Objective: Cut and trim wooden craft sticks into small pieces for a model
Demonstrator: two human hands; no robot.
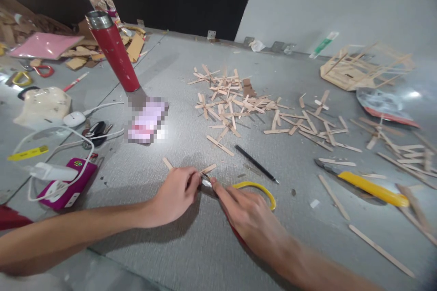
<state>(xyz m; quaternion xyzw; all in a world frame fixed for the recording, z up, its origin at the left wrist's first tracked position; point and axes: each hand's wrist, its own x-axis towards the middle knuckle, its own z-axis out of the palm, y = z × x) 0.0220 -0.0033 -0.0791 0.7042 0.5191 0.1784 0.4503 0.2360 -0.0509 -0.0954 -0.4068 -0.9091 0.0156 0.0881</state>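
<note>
My left hand [179,191] is closed, its fingers pinching wooden craft sticks whose ends jut out; one stick end [167,163] shows at upper left, another [208,168] at upper right. Close beside it, my right hand [247,209] is closed over scissors. Their yellow handle loop [269,195] sticks out to the right, and a red part shows beneath the palm. The scissors' front end points toward the left fingertips, where a small white bit [206,183] shows. My fingers hide most of the blades and the sticks' meeting point. Just beyond lies a thin black pen-like tool [256,163].
Many crossed craft sticks [232,95] are spread across the table. A yellow utility knife [372,188] and loose sticks lie right, a stick frame [344,72] behind. Left are a red flask [114,50], a blurred phone [146,122], a purple power bank [73,186] and cables.
</note>
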